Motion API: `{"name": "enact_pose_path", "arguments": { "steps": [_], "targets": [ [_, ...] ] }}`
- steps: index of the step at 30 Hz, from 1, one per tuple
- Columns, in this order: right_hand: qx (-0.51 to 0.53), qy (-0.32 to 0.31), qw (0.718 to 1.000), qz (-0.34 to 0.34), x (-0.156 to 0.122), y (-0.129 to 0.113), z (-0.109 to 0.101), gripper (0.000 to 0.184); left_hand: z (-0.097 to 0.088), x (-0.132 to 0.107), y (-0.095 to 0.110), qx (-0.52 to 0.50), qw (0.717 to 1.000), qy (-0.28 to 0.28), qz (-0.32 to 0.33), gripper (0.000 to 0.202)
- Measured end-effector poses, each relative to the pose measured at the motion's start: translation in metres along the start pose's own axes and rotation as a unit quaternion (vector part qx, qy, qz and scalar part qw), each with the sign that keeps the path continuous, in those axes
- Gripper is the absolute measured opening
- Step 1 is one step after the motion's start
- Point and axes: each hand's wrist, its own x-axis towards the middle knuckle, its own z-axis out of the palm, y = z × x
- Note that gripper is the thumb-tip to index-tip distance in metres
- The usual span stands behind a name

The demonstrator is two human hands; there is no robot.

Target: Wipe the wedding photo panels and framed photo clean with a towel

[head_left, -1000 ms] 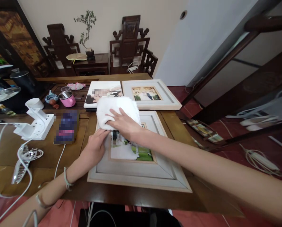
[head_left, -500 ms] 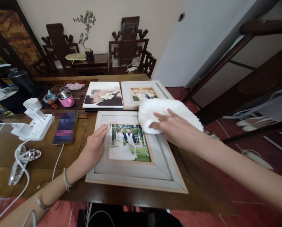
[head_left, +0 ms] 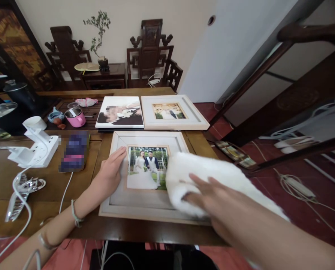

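A large pale picture frame with a wedding photo lies flat at the near edge of the wooden table. My left hand rests flat on the frame's left border, fingers stretched out. My right hand presses a fluffy white cloth onto the frame's right and lower right part; the hand is blurred, with its fingers spread over the cloth. The cloth covers the frame's right side.
Behind lie a second white frame and an unframed photo print. To the left are a blurred dark booklet, a white power strip with cables, and a pink pot. Carved wooden chairs stand at the wall.
My right hand has swept the white cloth from the frame's top left, across its top right corner, down to its lower right. My left hand has stayed on the left border.
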Motion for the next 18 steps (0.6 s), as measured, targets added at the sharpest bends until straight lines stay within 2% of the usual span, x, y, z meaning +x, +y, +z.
{"name": "enact_pose_path", "arguments": {
  "steps": [4,7,10,14,18],
  "targets": [
    [-0.073,-0.037,0.996,-0.026,0.053,0.031,-0.005,0.064,0.001,0.0,-0.002,0.006,1.0,-0.003,-0.003,0.064],
    [-0.131,-0.026,0.991,-0.018,0.086,0.05,-0.006,0.061,0.001,0.001,-0.001,0.003,1.0,0.001,0.0,0.063],
    [-0.155,-0.02,0.988,-0.02,0.101,0.053,-0.002,0.053,0.0,0.001,-0.001,-0.001,1.0,0.008,-0.001,0.064],
    [-0.145,-0.043,0.988,-0.037,0.087,0.031,0.003,0.038,-0.001,0.002,0.001,0.003,1.0,0.0,-0.007,0.067],
    [-0.088,-0.042,0.993,-0.065,0.039,-0.003,0.001,0.023,-0.002,0.003,0.003,0.011,1.0,-0.005,-0.02,0.065]
  ]
}}
